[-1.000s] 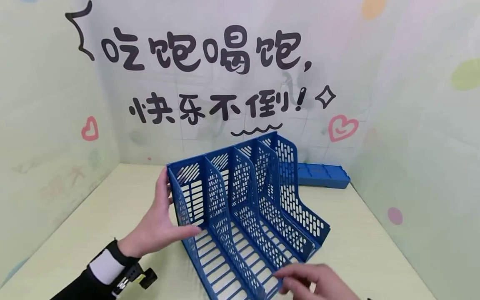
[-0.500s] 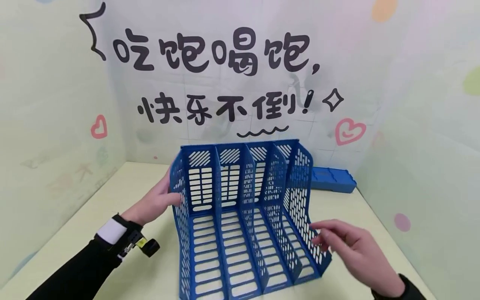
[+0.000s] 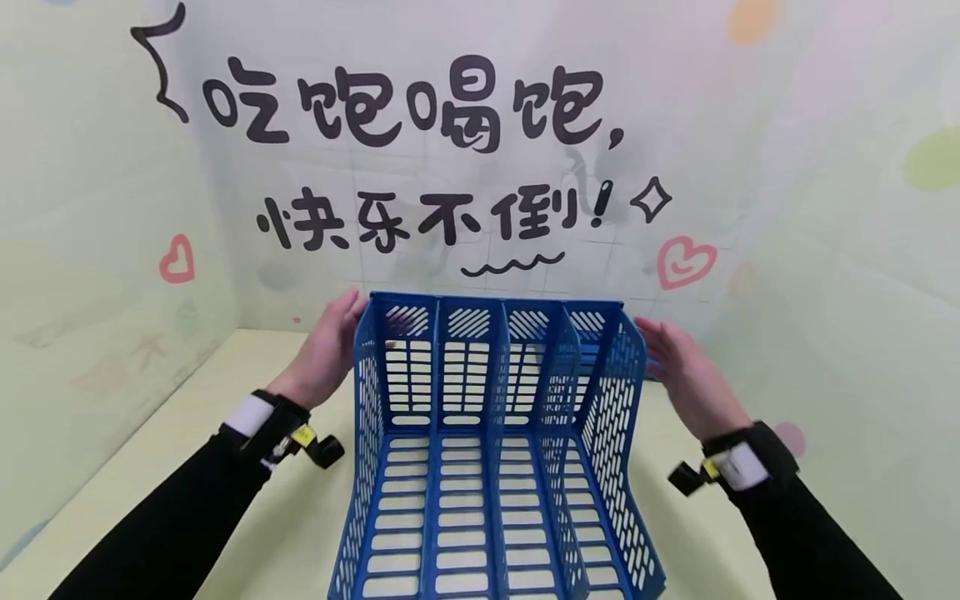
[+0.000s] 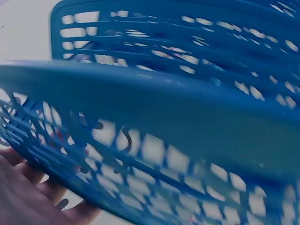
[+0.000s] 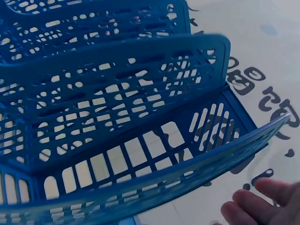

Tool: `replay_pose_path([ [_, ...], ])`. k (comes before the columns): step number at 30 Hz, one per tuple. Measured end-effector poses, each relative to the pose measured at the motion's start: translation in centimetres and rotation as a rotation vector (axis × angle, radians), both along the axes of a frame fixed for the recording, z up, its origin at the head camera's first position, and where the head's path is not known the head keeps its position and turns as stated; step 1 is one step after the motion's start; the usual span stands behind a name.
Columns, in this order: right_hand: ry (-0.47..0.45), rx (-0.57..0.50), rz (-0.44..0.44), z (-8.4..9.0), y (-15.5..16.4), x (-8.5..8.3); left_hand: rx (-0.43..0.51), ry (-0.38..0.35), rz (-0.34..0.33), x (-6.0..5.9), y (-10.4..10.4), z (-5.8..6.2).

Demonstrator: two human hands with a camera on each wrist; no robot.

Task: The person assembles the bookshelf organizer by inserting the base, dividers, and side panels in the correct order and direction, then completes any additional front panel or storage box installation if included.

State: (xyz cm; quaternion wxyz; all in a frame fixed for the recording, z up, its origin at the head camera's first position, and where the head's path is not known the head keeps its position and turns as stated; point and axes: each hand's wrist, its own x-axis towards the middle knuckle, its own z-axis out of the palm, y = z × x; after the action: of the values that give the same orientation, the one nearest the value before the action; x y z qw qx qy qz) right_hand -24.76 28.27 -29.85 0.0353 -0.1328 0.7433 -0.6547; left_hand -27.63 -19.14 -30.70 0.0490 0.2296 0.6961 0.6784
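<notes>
Head view shows our left hand (image 3: 327, 350) laid flat against the left outer wall of the blue file rack (image 3: 495, 450), fingers straight, while our right hand (image 3: 686, 375) hovers spread just beside the right wall, not clearly touching. Half a second ago the rack sat skewed with the right hand low at its front corner; now it stands square to us on the table (image 3: 247, 392), so we judge the turning done.

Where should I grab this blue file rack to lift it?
Probably by the tall outer side walls of the blue file rack, near the back top corners, one hand from each side. The left hand and right hand flank those perforated walls already.
</notes>
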Motion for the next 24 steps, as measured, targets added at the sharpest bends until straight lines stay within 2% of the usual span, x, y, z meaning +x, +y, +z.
replay_pose_path([
  [2, -0.065, -0.017, 0.097, 0.6, -0.8, -1.4, 0.042, -0.082, 0.015, -0.9, 0.3, 0.8],
  [4, -0.126, -0.032, 0.138, 1.1, -1.6, -2.6, 0.054, -0.161, 0.032, -1.5, 0.5, 1.4],
  [6, -0.178, -0.045, 0.132, 1.4, -2.0, -3.6, 0.026, -0.203, 0.052, -1.9, 0.7, 1.7],
  [9, -0.239, -0.026, 0.079, 1.8, -2.4, -4.7, -0.001, -0.245, 0.082, -2.1, 0.8, 1.7],
  [13, -0.283, 0.044, 0.069, 1.9, -2.6, -5.7, 0.026, -0.263, 0.08, -2.2, 0.6, 1.3],
  [17, -0.28, 0.11, 0.103, 1.9, -2.8, -6.3, 0.058, -0.235, 0.074, -2.3, 0.5, 1.2],
  [24, -0.248, 0.154, 0.188, 3.0, -2.3, -6.9, 0.05, -0.204, 0.105, -2.6, 1.3, 2.4],
])
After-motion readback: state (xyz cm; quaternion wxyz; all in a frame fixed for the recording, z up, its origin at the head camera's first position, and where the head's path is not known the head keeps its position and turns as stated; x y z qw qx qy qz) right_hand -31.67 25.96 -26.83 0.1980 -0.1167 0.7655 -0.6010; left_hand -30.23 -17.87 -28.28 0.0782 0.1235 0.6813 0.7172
